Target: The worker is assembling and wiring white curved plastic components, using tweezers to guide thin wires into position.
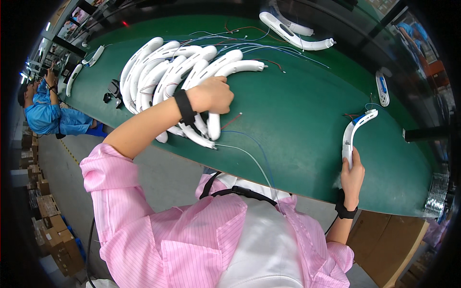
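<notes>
Many white curved plastic housings lie nested in a pile at the left of the table, some trailing thin wires. My left hand is closed over the pile's right side, its fingers curled on a white curved housing that shows above and below it. The fingertips are hidden. At the right, my right hand grips the lower end of another white curved housing. That one points up and away, with a blue part and thin wires near its upper bend.
On the green table lie a long white housing at the back and a small white oval part at the right. A black object sits left of the pile. Farther left, a person in blue sits. Cardboard boxes stand on the floor.
</notes>
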`<act>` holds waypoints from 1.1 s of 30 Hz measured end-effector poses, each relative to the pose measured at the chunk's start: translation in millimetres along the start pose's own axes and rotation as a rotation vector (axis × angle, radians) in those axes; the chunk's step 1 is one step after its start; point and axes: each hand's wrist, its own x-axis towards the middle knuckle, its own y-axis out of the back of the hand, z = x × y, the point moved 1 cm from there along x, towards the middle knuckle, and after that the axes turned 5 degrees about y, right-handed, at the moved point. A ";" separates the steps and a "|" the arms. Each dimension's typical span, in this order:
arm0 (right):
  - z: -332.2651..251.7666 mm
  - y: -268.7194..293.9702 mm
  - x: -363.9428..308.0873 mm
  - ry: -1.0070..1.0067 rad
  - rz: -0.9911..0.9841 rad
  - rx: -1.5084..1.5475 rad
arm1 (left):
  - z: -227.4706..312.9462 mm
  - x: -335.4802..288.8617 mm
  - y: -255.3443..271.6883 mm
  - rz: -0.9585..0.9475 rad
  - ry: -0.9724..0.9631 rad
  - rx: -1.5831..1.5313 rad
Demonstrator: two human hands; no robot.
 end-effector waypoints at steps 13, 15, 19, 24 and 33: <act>41.2 -3.3 3.1 -0.115 -0.083 0.534 | -6.6 -15.6 0.8 0.089 0.073 -0.178; 30.4 -4.6 -3.9 -0.028 -0.132 0.604 | 14.3 -38.7 20.3 0.264 0.053 -0.353; -17.1 1.5 -19.8 -0.060 -0.275 0.787 | 93.8 -47.4 52.6 0.171 0.109 -1.061; -85.4 -10.4 -30.7 0.573 -0.249 0.307 | 151.4 -12.9 29.7 0.357 0.035 -1.912; -101.5 -15.9 -19.7 0.184 -0.362 1.032 | 166.5 -4.1 26.9 0.634 0.023 -2.140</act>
